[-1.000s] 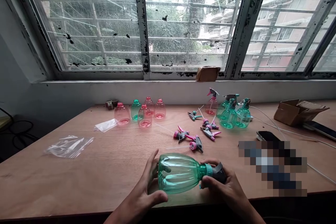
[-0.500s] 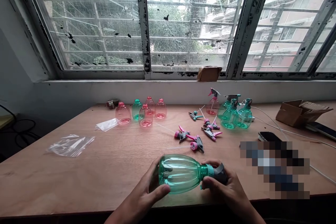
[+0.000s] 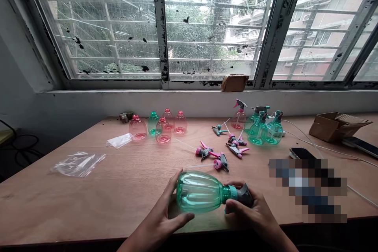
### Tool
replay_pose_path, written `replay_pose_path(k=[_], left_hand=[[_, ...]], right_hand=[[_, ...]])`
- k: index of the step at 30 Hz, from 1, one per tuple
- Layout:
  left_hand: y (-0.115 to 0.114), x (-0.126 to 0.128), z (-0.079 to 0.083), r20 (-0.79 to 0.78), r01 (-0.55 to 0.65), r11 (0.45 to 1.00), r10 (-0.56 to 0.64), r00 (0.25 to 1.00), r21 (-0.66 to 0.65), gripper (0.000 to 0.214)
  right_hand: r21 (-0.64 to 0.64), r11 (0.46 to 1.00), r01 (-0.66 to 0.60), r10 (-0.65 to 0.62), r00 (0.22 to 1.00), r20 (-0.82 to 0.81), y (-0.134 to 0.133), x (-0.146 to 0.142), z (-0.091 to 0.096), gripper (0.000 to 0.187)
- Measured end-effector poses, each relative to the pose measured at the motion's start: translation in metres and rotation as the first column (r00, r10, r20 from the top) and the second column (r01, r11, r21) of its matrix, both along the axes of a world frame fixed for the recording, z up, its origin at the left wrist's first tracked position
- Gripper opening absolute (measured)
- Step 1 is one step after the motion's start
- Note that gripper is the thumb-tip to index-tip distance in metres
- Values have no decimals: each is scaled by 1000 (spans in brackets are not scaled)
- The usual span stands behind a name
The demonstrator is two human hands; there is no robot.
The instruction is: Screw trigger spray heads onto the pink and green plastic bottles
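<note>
A clear green spray bottle (image 3: 199,192) lies sideways in front of me, its base to the left. My right hand (image 3: 246,204) is closed around its dark trigger head (image 3: 244,195) and teal collar. Around the base, my left hand (image 3: 165,208) is open: its thumb stands apart below the bottle and its index finger stretches up behind. Its other fingers are partly hidden, so whether they touch the bottle I cannot tell. Just beyond lie several loose spray heads (image 3: 221,162), mostly pink and grey, with thin tubes.
Headless pink bottles (image 3: 138,129) and one green bottle (image 3: 153,123) stand back left. Complete spray bottles (image 3: 258,130) stand back right. A plastic bag (image 3: 79,164) and white packet (image 3: 119,141) lie left. Rightward are a cardboard box (image 3: 330,128), a phone (image 3: 302,153) and cables.
My left thumb has come off the bottle's side, and the left fingers have spread. The bottle has shifted slightly up and left. My right hand keeps its hold on the head.
</note>
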State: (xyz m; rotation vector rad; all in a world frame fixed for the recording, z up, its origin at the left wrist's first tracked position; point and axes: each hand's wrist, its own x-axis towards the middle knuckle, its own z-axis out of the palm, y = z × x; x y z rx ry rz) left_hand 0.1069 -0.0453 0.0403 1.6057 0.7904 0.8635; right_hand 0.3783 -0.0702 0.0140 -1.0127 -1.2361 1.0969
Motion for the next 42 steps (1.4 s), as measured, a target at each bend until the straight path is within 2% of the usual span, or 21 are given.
replay_pose_path(k=[3,5,8,10,14,16,19,23,26,28,29,31,33,35,37,42], left_hand=[[0,0,-2,7,-26,998,26,1000,65,85],[0,-1,-3,33,-2,999,1,999,35,87],[1,-2,-2,86,7,999,-2,996,-50,78],[1,-1,-1,83,-9,998,13,996,-56,73],[0,-1,-2,-11,-57,993,58,998,101,78],[-2,-2,-4,-36,-48,990,53,998,130,83],[-2,-3,-7,7,-1,999,1,1000,45,82],[1,-4,-7,102,-37,999,39,994,-18,72],[2,-2,-5,39,-24,997,21,999,78,77],[2,-1,-4,16,-35,982,33,999,188,71],[1,-1,-3,24,-35,979,31,999,200,68],[-1,-1,-3,58,10,992,-17,998,126,71],[-2,-3,-3,93,77,997,-78,993,11,84],[-3,-5,-2,124,78,996,-71,990,-51,91],[-3,-5,-1,120,59,995,-48,992,-86,87],[-1,-2,1,59,-5,1000,3,998,23,74]], right_hand=[[-4,1000,5,-5,1000,10,0,0,1,34],[-4,1000,10,-10,1000,14,0,0,0,34],[-15,1000,6,-6,1000,17,0,0,0,35],[-30,1000,-4,5,1000,22,0,0,0,36],[-69,998,-11,15,999,50,1,-1,1,37],[-65,998,5,-1,998,56,1,-1,1,37],[-67,998,13,-11,999,40,0,-1,2,38],[-84,996,-11,12,1000,17,0,-1,3,39],[-78,997,8,-6,1000,30,1,0,3,38],[-80,997,7,-5,1000,27,1,0,3,38],[-78,997,3,-1,1000,22,1,1,4,38],[-59,998,2,-1,1000,15,0,1,4,37],[-43,999,8,-7,1000,16,-1,1,5,36],[-39,999,8,-7,999,32,-1,0,5,36],[-47,999,11,-8,999,47,-1,0,6,37],[-76,997,13,-12,1000,15,0,0,6,37]])
